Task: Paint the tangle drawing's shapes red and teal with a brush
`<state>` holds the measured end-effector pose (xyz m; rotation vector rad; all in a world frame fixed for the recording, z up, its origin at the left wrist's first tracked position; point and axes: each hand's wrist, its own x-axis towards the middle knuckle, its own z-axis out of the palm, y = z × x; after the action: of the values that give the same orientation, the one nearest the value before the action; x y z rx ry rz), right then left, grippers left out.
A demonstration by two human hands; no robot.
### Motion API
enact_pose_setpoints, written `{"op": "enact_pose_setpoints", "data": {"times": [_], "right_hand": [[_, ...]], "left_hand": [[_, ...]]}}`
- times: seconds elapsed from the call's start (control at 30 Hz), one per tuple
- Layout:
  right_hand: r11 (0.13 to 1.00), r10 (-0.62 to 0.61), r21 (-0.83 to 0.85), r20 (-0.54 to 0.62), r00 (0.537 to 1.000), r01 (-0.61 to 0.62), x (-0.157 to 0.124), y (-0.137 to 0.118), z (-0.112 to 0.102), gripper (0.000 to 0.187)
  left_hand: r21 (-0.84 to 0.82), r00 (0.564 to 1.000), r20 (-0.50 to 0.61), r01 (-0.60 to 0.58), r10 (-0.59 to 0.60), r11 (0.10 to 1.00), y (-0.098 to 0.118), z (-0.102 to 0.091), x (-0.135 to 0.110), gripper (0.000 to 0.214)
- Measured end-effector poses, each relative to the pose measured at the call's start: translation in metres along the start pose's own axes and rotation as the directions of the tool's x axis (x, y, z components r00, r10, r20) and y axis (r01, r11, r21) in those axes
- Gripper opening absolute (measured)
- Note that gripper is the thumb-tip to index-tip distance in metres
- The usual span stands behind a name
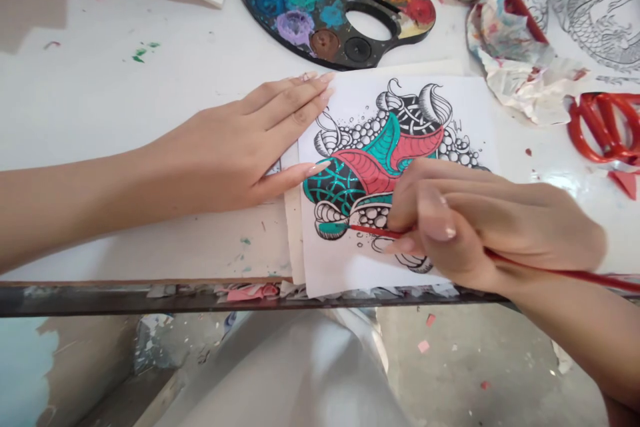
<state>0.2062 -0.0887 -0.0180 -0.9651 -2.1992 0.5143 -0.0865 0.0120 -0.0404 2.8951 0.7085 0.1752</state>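
Observation:
A white sheet (350, 267) with a black ink pattern, partly painted teal and red, lies at the table's near edge. My left hand (240, 147) rests flat with fingers stretched out, pressing on the sheet's left edge. My right hand (480, 220) is closed around a thin red paintbrush (373, 230). The brush's tip touches the teal patch at the drawing's lower left. The brush handle runs out to the right past my wrist.
A black palette (373, 50) with several paint blobs lies behind the sheet. Crumpled stained paper (515, 60) and red scissors (600, 127) sit at the right. A dragon line drawing (595, 0) lies at the far right corner. The table's front edge (100, 297) is close below.

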Motion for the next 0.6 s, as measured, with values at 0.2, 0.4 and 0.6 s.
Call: {"op": "enact_pose_setpoints", "data": {"times": [0.2, 0.4, 0.6], "right_hand": [[1.000, -0.002, 0.002, 0.219, 0.976, 0.001, 0.006, -0.002, -0.018, 0.049], [1.000, 0.010, 0.005, 0.090, 0.996, -0.011, 0.003, 0.000, -0.008, 0.051], [0.998, -0.025, -0.058, -0.113, 0.993, 0.018, -0.004, 0.005, 0.003, 0.057]], "left_hand": [[0.012, 1.000, -0.016, -0.008, 0.009, 1.000, -0.001, 0.002, 0.001, 0.083], [0.011, 1.000, -0.015, -0.016, 0.016, 1.000, -0.001, 0.001, 0.001, 0.084], [-0.008, 1.000, 0.003, 0.005, -0.005, 1.000, 0.000, 0.001, 0.001, 0.083]]}}
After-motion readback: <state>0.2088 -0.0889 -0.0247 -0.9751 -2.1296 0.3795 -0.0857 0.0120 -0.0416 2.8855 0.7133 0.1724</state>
